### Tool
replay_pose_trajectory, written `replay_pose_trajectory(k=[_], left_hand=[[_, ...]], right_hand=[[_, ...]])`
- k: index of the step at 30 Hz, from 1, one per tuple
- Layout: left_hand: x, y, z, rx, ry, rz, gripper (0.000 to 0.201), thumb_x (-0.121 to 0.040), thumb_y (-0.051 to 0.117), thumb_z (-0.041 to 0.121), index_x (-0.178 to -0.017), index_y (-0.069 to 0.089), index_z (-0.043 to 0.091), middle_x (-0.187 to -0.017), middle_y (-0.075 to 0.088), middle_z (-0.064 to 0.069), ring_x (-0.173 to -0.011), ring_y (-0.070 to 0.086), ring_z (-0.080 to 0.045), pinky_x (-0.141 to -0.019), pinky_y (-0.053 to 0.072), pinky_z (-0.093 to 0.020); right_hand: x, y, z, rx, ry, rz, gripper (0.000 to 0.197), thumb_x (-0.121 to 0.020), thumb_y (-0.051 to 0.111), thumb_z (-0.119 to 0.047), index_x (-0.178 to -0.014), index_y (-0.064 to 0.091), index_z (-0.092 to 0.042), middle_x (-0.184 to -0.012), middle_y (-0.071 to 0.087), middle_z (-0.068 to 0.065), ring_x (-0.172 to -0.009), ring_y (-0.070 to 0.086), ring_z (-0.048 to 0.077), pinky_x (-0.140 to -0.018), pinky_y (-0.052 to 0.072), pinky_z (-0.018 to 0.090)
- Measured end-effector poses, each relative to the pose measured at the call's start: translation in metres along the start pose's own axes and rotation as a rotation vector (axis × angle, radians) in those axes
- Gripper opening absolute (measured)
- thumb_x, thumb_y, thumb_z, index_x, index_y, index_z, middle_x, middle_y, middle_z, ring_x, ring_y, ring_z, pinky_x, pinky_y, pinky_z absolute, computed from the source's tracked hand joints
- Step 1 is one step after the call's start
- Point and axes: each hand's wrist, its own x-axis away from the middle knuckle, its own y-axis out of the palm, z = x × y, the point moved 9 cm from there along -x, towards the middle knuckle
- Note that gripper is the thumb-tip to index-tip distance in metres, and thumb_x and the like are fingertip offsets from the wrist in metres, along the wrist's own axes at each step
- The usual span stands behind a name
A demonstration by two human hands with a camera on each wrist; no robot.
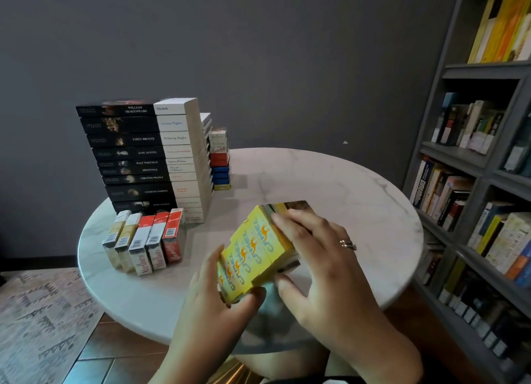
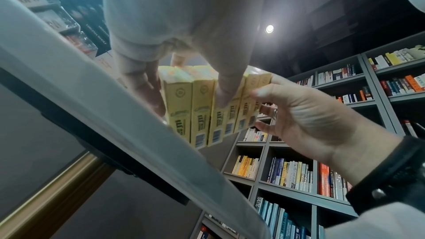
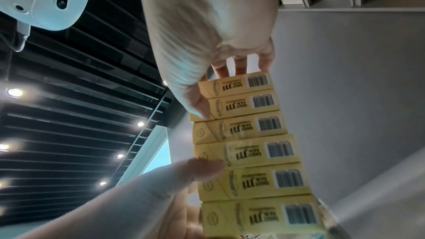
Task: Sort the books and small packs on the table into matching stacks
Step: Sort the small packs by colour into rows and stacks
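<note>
A row of several yellow packs (image 1: 253,254) is pressed together side by side, lifted a little over the round white table (image 1: 344,188). My left hand (image 1: 227,280) grips the near end, thumb on the side. My right hand (image 1: 298,248) clamps the far end, fingers over the top and thumb below. The left wrist view shows the left hand (image 2: 190,90) with its thumb across the yellow packs (image 2: 202,108), and the right hand (image 2: 299,115) at the other end. In the right wrist view the right hand (image 3: 218,86) holds the barcoded yellow packs (image 3: 253,152). A dark book cover (image 1: 296,204) peeks out behind them.
A tall stack of black-and-white books (image 1: 143,154) stands at the back left, with a pile of mixed packs (image 1: 219,159) behind it. A row of gold, white-red and red packs (image 1: 143,240) stands at the front left. A full bookshelf (image 1: 474,182) lines the right side.
</note>
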Motion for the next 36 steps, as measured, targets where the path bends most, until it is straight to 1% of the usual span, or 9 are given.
replay_pose_trajectory(k=[2,4,9,13,17,21,26,33,36], left_hand=[[-0.001,0.008,0.004,-0.031,-0.016,-0.027,0.065,-0.063,0.074,0.044,-0.117,0.039,0.043,-0.096,0.061,0.014,-0.078,0.064,-0.005,-0.069,0.054,-0.027],[-0.002,0.014,0.009,-0.070,-0.019,-0.033,0.054,-0.068,0.074,0.043,-0.112,0.043,0.039,-0.084,0.061,0.014,-0.072,0.061,-0.003,-0.061,0.047,-0.019],[-0.004,0.032,0.012,-0.204,-0.075,-0.085,0.039,-0.071,0.072,0.044,-0.097,0.043,0.035,-0.077,0.059,0.013,-0.069,0.056,0.002,-0.051,0.036,-0.015],[-0.006,0.046,0.014,-0.323,-0.089,-0.120,0.038,-0.068,0.069,0.051,-0.086,0.043,0.030,-0.081,0.059,0.009,-0.068,0.053,0.000,-0.050,0.037,-0.018],[-0.007,0.052,0.019,-0.340,-0.087,-0.117,0.041,-0.067,0.071,0.052,-0.089,0.042,0.032,-0.082,0.057,0.009,-0.069,0.052,0.001,-0.051,0.036,-0.016],[-0.010,0.056,0.022,-0.412,-0.093,-0.141,0.039,-0.070,0.069,0.053,-0.089,0.045,0.030,-0.081,0.059,0.008,-0.070,0.053,0.000,-0.051,0.035,-0.016],[-0.013,0.059,0.027,-0.422,-0.113,-0.111,0.034,-0.070,0.069,0.050,-0.076,0.041,0.033,-0.072,0.054,0.012,-0.063,0.049,0.003,-0.048,0.033,-0.014],[-0.011,0.071,0.031,-0.361,-0.095,-0.099,0.034,-0.070,0.071,0.048,-0.086,0.047,0.030,-0.072,0.054,0.016,-0.063,0.049,0.007,-0.047,0.036,-0.012],[-0.010,0.071,0.030,-0.343,-0.110,-0.086,0.036,-0.068,0.072,0.048,-0.087,0.046,0.031,-0.073,0.053,0.016,-0.063,0.049,0.006,-0.047,0.034,-0.013]], right_hand=[[-0.007,0.001,0.003,0.025,-0.006,-0.027,0.062,-0.071,0.046,-0.041,-0.132,0.039,-0.031,-0.129,0.046,-0.006,-0.115,0.040,0.015,-0.091,0.050,0.041],[-0.014,0.002,0.008,0.025,-0.004,-0.061,0.061,-0.070,0.044,-0.041,-0.130,0.040,-0.031,-0.128,0.050,-0.004,-0.115,0.039,0.016,-0.091,0.050,0.043],[-0.025,0.008,0.017,-0.040,-0.031,-0.180,0.060,-0.067,0.042,-0.038,-0.126,0.043,-0.033,-0.127,0.052,-0.002,-0.117,0.043,0.020,-0.093,0.048,0.045],[-0.026,0.016,0.021,-0.114,-0.033,-0.319,0.064,-0.066,0.038,-0.045,-0.127,0.051,-0.029,-0.134,0.047,-0.005,-0.130,0.032,0.017,-0.106,0.035,0.036],[-0.029,0.015,0.027,-0.161,-0.025,-0.294,0.055,-0.072,0.042,-0.045,-0.122,0.055,-0.025,-0.131,0.050,-0.003,-0.126,0.032,0.014,-0.102,0.028,0.026],[-0.030,0.015,0.036,-0.237,0.001,-0.343,0.047,-0.079,0.053,-0.032,-0.125,0.054,-0.025,-0.136,0.045,-0.006,-0.130,0.029,0.010,-0.104,0.024,0.021],[-0.025,0.016,0.044,-0.288,0.048,-0.340,0.051,-0.078,0.050,-0.032,-0.128,0.050,-0.030,-0.143,0.031,-0.013,-0.133,0.030,0.006,-0.106,0.033,0.024],[-0.020,0.001,0.063,-0.405,0.108,-0.199,0.056,-0.073,0.048,-0.043,-0.128,0.048,-0.033,-0.138,0.033,-0.016,-0.128,0.036,0.003,-0.104,0.041,0.032],[-0.020,0.000,0.069,-0.391,0.119,-0.206,0.058,-0.072,0.044,-0.048,-0.128,0.051,-0.030,-0.134,0.036,-0.018,-0.128,0.034,0.002,-0.106,0.037,0.025]])
